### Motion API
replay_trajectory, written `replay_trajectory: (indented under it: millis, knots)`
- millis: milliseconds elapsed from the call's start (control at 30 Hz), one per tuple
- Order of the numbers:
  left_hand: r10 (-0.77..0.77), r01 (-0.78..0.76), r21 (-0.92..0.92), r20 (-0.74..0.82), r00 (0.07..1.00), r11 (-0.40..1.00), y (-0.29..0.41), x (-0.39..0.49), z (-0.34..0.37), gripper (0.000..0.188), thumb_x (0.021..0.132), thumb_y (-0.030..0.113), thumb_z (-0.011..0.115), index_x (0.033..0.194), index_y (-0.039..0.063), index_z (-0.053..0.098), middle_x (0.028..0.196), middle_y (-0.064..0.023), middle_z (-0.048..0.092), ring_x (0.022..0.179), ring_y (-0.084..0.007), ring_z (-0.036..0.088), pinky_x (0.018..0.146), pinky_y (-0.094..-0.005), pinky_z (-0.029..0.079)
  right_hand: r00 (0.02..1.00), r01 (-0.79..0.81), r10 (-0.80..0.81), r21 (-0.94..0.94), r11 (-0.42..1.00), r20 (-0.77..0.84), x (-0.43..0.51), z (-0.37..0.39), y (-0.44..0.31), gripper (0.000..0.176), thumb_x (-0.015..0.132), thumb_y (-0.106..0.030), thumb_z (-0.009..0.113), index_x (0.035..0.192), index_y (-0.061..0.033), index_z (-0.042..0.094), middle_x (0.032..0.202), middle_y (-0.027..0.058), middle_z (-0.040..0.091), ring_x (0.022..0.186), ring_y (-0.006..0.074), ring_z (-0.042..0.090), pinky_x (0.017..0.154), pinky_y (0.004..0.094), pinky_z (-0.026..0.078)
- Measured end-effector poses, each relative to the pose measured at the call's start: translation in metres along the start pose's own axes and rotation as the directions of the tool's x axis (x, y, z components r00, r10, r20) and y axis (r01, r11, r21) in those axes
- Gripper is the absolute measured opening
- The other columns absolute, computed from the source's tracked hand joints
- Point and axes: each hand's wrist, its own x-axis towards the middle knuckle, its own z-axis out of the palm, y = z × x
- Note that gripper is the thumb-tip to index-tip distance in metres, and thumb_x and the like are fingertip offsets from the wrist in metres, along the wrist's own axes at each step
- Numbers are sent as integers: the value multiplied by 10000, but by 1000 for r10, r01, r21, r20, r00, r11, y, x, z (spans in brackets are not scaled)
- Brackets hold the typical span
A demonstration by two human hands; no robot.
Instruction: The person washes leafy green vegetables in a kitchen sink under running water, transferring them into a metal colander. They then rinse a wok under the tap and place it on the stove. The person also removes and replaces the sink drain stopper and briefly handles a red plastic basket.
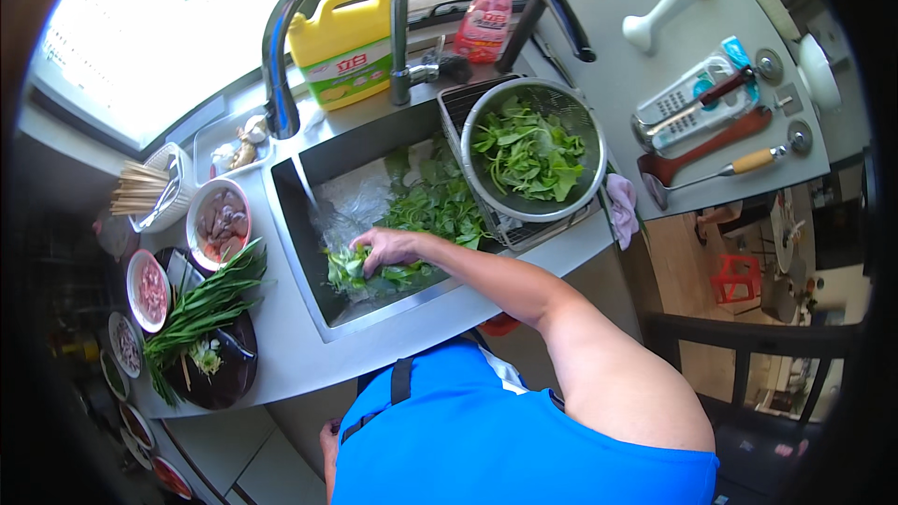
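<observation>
My right hand point(387, 250) is down in the steel sink point(330, 328), its fingers closed around a bunch of leafy greens point(349, 271). More wet greens point(449, 207) lie in the water to its right. A stream from the curved chrome faucet point(275, 63) falls into the sink's left part and splashes. Washed-looking greens point(530, 147) fill part of a perforated metal colander point(484, 205), which sits on a wire rack point(456, 102) across the sink's right side. At my side, my left hand point(330, 431) is partly hidden by my blue clothing; its fingers cannot be made out.
Left of the sink are garlic chives point(210, 301) on a dark board point(235, 379), a bowl of raw meat point(223, 221), a bowl of minced meat point(150, 289) and a chopstick basket point(172, 203). Behind stand a yellow jug point(344, 35) and a pink bottle point(485, 21). Utensils hang at right, including a brown ladle point(708, 144).
</observation>
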Motion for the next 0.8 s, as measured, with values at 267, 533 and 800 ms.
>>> replay_trajectory:
  millis: [267,533,800]
  knots:
    - [129,-154,207,130,983,966,9,61,-21,195,935,94,713,1106,4,740,1045,-146,777,979,-240,740,893,-365,558,753,299,-373,-223,928,-542,-234,-94,-119,534,769,-80,898,1264,-88,695,1179,48,721,1060,172,680,989,329,563]
    - [42,-124,377,219,975,918,30,81,-15,236,930,100,697,1147,14,730,1072,-168,772,1009,-268,737,913,-373,561,230,-826,-301,-349,443,-925,-295,-171,-65,581,778,-143,817,1334,-59,672,1302,204,629,1240,454,603,1061,462,511]
    - [-85,61,348,55,995,936,65,23,-14,255,923,93,683,1160,7,723,1043,-169,769,894,-254,752,777,-356,594,625,-115,-620,-841,529,-475,-143,-65,-58,366,836,-78,696,1188,21,706,1149,228,691,1070,417,681,944,479,561]
